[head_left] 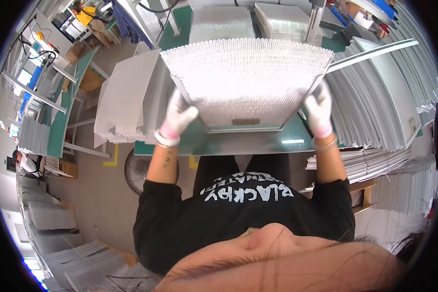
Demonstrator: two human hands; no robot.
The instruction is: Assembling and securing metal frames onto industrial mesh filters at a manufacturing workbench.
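Observation:
A silvery pleated mesh filter panel (248,73) stands tilted up over the green worktable (228,143). A pale metal frame strip (245,130) runs along its near edge and up both sides. From the right side, a straight length of frame strip (374,56) sticks out to the upper right, away from the mesh. My left hand (180,116), in a white glove, grips the left side, its thumb toward me and the other fingers mostly hidden. Gloved likewise, my right hand (319,111) holds the right side, its fingers partly behind the edge.
Stacked pale sheets (126,100) stand at the left, and many framed panels (379,92) lean together at the right. More mesh panels (221,22) lie beyond the table. A round fan (141,170) sits on the floor below left. Another person (90,19) is far left.

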